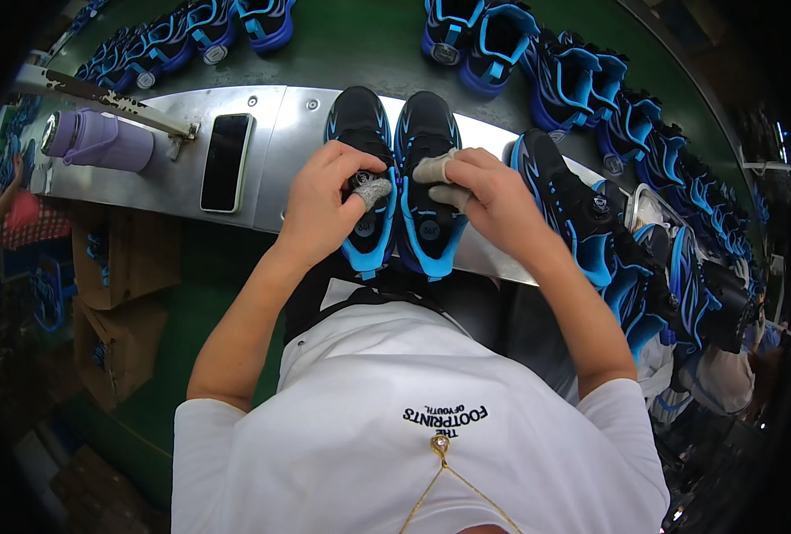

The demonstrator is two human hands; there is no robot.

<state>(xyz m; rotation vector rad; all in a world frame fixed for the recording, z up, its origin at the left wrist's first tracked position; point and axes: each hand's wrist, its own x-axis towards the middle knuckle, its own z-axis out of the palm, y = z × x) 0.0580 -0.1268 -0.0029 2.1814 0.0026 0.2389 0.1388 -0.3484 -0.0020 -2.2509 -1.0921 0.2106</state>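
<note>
Two black sneakers with bright blue trim, the left sneaker (356, 114) and the right sneaker (427, 116), lie side by side on the metal edge, toes pointing away from me. My left hand (320, 200) is closed over the left sneaker's instep, thumb and forefinger around its round dial (361, 180); a grey cover wraps the thumb. On the right sneaker's tongue, my right hand (493, 194) is closed in a pinch, with beige covers on its fingertips. Those fingers hide whatever they grip there.
Left of the shoes lie a phone (227, 163) and a lilac bottle (109, 141) beside a worn metal bar (115, 100). Another sneaker (556, 191) stands close on the right. Rows of sneakers line the green belt (351, 44). Cardboard boxes (129, 267) stand lower left.
</note>
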